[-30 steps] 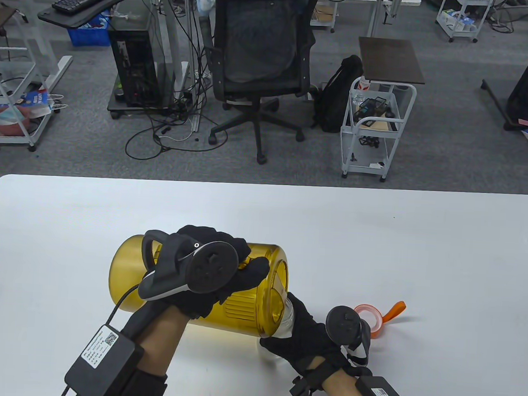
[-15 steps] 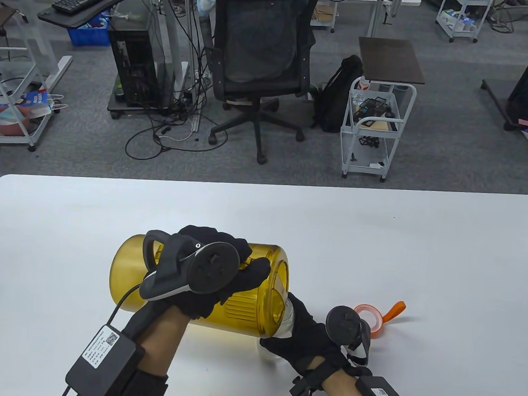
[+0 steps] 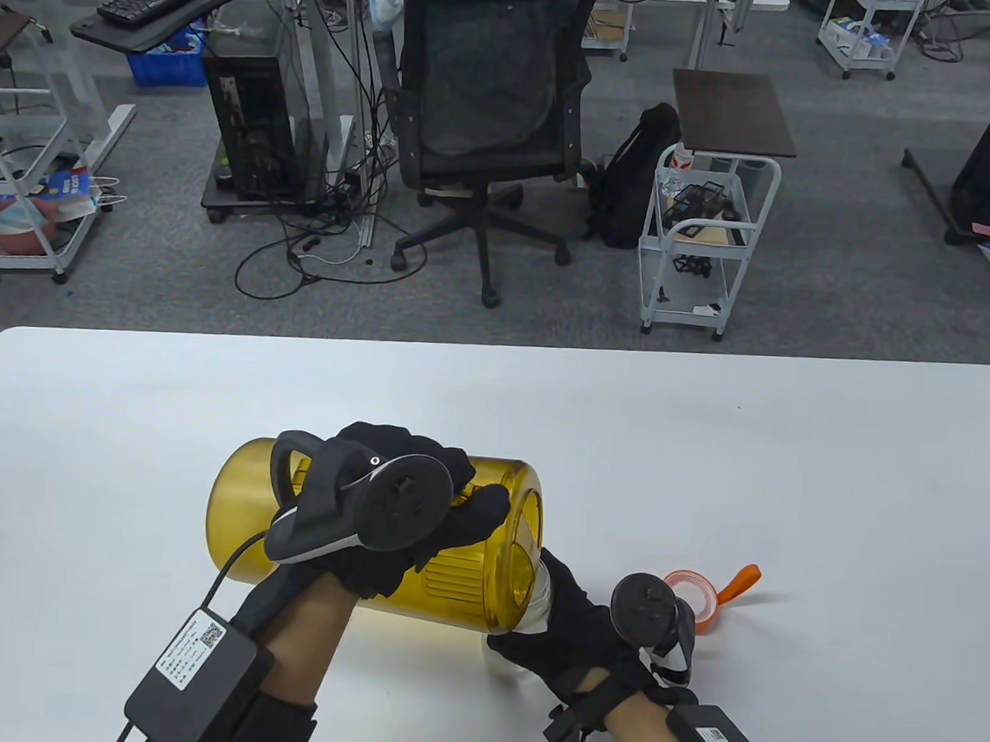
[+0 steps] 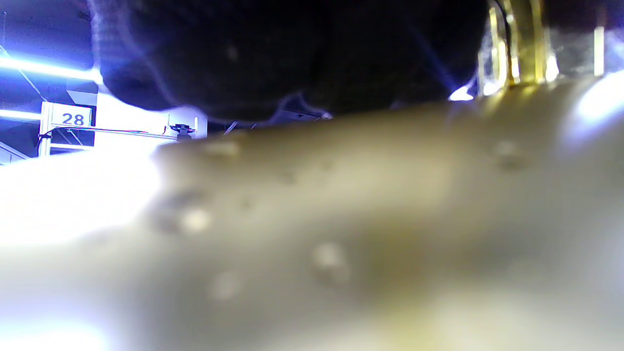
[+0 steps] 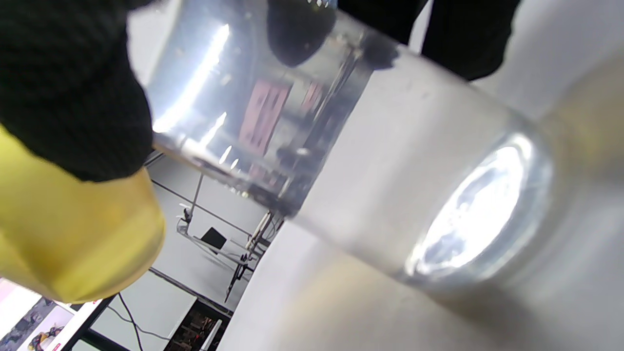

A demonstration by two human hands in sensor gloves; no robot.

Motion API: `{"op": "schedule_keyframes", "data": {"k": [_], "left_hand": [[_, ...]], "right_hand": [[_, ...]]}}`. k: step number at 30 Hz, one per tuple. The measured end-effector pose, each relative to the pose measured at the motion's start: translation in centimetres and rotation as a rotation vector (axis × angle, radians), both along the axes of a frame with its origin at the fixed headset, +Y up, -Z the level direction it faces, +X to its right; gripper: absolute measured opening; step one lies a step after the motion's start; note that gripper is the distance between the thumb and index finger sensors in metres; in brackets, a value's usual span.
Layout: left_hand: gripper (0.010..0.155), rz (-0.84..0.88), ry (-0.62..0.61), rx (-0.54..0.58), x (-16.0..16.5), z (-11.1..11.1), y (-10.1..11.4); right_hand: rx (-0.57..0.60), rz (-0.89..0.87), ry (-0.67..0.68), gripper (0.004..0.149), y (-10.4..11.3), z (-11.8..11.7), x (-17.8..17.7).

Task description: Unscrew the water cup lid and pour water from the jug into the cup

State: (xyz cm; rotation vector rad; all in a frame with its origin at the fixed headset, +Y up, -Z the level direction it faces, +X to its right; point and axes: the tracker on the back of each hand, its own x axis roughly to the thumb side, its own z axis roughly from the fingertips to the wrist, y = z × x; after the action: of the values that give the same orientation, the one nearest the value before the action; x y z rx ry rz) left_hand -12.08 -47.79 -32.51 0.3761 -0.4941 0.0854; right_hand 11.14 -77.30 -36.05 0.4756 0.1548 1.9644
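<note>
- On the white table (image 3: 708,451), near its front edge, a translucent amber jug (image 3: 448,582) lies tipped on its side, its open mouth toward the clear cup (image 3: 541,596) and its base pointing away from it.
- Over the top of the jug, the left hand (image 3: 407,508) curls its gloved fingers round the amber body and holds it up off the table; a round black tracker sits on the back of the hand.
- Beside the jug's mouth, the right hand (image 3: 571,635) wraps round the cup; in the right wrist view its fingertips (image 5: 300,34) press the clear wall (image 5: 341,161), and the thumb bears on the side next to the yellow rim of the jug (image 5: 73,253).
- Against the jug's mouth, the cup's rim sits touching or just under it; the table view does not show which.
- Past the cup, on the side away from the jug, the orange lid (image 3: 695,593) lies on the table with its loop strap pointing outward, apart from both hands.
- Close on the jug in the left wrist view, the amber wall (image 4: 341,219) fills the frame, blurred and beaded with droplets, with the dark glove (image 4: 292,53) above.
- Beyond the table's far edge, grey carpet carries a black mesh office chair (image 3: 485,127), a computer tower (image 3: 246,125) amid loose cables, a white wheeled cart (image 3: 704,241) and a black backpack (image 3: 632,178).
</note>
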Motion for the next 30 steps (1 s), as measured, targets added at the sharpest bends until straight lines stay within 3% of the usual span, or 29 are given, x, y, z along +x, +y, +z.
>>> {"op": "schedule_keyframes", "data": {"k": [14, 30], "left_hand": [[0.068, 0.085, 0.001, -0.011, -1.4, -0.3, -1.0], [0.066, 0.621, 0.086, -0.156, -11.6, -3.8, -8.9]], "right_hand": [[-0.001, -0.002, 0.0, 0.105, 0.0, 0.0, 0.0], [-0.006, -0.004, 0.001, 0.105, 0.0, 0.0, 0.1]]}}
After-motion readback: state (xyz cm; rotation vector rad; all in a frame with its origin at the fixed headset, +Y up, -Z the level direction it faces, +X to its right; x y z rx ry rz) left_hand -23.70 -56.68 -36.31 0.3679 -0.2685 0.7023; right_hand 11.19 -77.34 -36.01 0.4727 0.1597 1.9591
